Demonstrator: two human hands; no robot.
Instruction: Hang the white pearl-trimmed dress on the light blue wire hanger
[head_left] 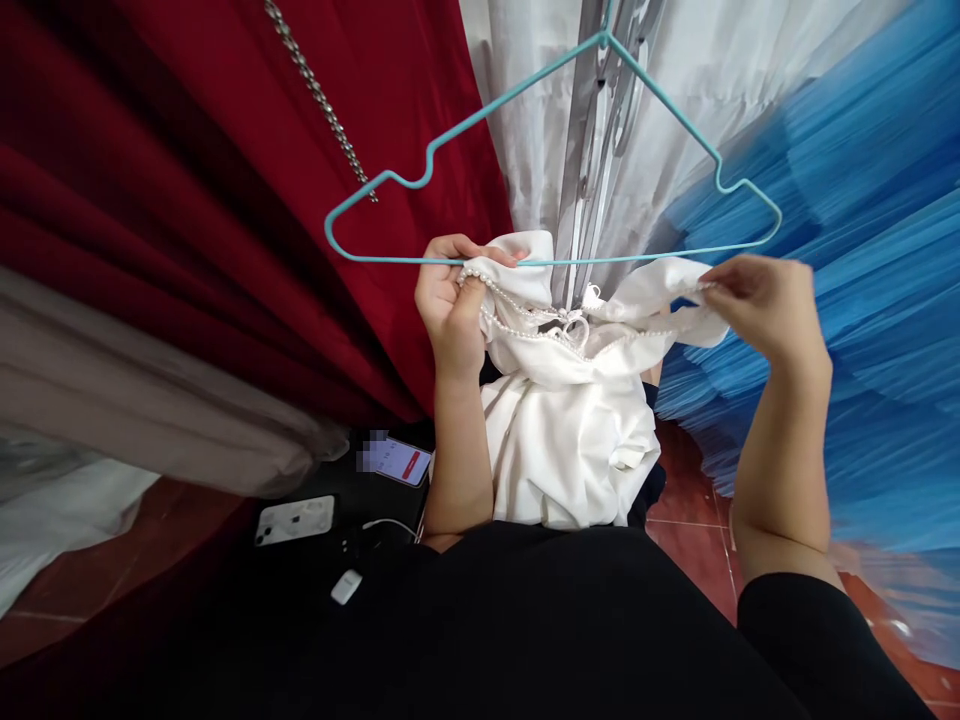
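A white dress [570,430] with pearl beading along its neckline lies gathered across my lap, its upper edge lifted by both hands. My left hand [457,300] is closed on the left side of the beaded edge, beside the bottom bar of a light-blue hanger [622,260]. On the other side, my right hand [765,305] pinches the right end of the neckline and pulls it outward. The hanger hangs upright just beyond the dress. White loops or a small bow show at the middle of the neckline.
Red fabric [225,200] hangs at the left with a jewelled strip [322,100]. Blue tulle [862,300] fills the right, and white fabric [525,100] hangs behind a metal pole [589,150]. Two phones, a lit one [401,460] and a white-backed one [296,520], lie on a black surface.
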